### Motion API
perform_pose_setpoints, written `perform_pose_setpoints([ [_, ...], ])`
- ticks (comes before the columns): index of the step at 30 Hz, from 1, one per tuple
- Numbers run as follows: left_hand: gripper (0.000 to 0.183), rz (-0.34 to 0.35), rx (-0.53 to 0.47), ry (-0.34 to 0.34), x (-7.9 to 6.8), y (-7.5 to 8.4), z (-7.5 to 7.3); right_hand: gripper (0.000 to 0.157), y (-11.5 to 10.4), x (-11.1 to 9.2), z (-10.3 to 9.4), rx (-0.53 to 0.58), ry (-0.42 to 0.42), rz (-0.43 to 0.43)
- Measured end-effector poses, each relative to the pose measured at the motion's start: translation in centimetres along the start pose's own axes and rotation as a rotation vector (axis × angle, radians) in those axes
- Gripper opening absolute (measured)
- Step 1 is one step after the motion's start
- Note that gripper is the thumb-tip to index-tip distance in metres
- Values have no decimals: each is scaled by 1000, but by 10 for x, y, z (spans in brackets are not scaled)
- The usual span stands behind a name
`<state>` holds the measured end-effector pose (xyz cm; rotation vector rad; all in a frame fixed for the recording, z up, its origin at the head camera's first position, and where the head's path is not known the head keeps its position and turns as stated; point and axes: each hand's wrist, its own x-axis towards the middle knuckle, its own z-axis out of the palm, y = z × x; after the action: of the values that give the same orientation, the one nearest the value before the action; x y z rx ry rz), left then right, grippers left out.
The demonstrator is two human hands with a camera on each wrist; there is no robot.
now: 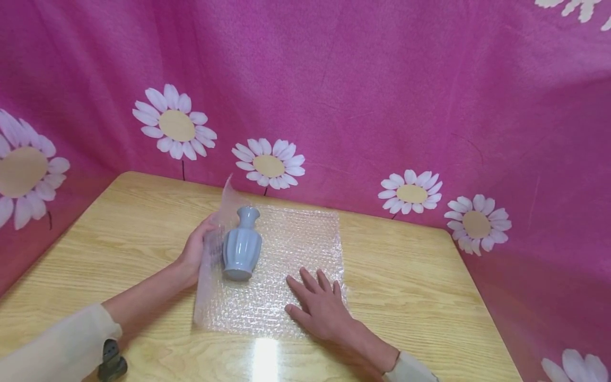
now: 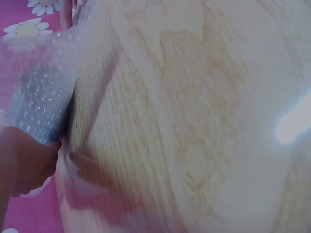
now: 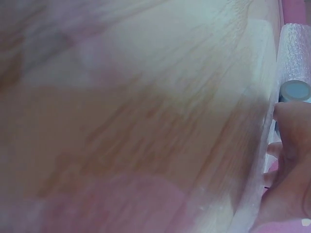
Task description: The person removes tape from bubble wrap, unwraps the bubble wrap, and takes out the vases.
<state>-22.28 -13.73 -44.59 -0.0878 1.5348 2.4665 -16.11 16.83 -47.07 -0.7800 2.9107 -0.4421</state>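
Observation:
A pale blue-grey ribbed vase (image 1: 242, 246) lies on its side on a sheet of bubble wrap (image 1: 281, 307), its neck toward the back. My left hand (image 1: 194, 248) holds the sheet's left edge, which stands raised beside the vase. In the left wrist view the bubble wrap (image 2: 48, 92) curves up from that hand (image 2: 29, 160), and the vase shows dimly through it. My right hand (image 1: 322, 310) rests with spread fingers on the sheet's front right part. From the right wrist the vase's round base (image 3: 296, 91) appears beyond the right hand (image 3: 294, 150).
The wooden table (image 1: 406, 297) extends around the sheet on every side. A pink cloth (image 1: 343, 95) printed with white daisies hangs along the table's back and sides. A bright light reflection lies on the tabletop near the front.

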Motion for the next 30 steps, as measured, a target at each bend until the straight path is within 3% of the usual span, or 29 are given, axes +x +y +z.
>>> perform_pose_setpoints([
  [4,65,-56,-73,15,0,1,-4,62,0,0,0,-3,1,-2],
  [8,64,-58,-86,18,-1,2,-6,62,0,0,0,-4,-2,0],
  [16,39,-68,-122,35,-2,4,-9,62,0,0,0,8,0,5],
  [21,58,-89,-121,38,-2,6,-13,61,1,0,1,-1,8,-3],
  [30,70,-25,-51,11,0,8,-25,62,1,0,2,3,7,-1],
])
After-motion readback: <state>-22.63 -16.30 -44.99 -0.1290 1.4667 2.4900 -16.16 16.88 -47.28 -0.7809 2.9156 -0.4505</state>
